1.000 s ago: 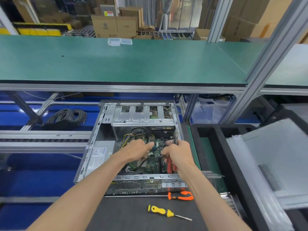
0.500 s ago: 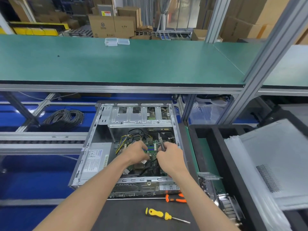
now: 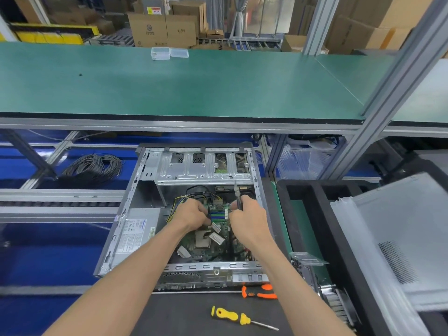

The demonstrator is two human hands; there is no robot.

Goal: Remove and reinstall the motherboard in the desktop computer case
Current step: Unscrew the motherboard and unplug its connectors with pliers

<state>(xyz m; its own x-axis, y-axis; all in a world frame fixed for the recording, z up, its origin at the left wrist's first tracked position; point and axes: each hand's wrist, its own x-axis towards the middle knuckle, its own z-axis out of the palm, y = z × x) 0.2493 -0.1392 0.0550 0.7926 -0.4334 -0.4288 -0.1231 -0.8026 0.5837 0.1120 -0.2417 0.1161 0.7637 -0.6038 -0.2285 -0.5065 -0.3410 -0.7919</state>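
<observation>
Both hands have moved deeper into the case over the last second, from the near middle of the board up toward its far edge by the drive cage. The right hand has its fingers curled around slim pliers whose tip pokes up past the knuckles; a moment ago the tool's red handles showed below the palm, and now they are hidden. The left hand is curled down beside the blue slots; it seems to pinch something by the cable bundle, though I cannot tell what. To me this looks like work on connectors at the board's far side, so the board is still seated in the case and removal is at an early stage. An orange-handled tool and a yellow screwdriver lie untouched on the mat in front. The power supply carries a white label with a blue logo, too small to read; the cartons behind show printing I cannot make out.
</observation>
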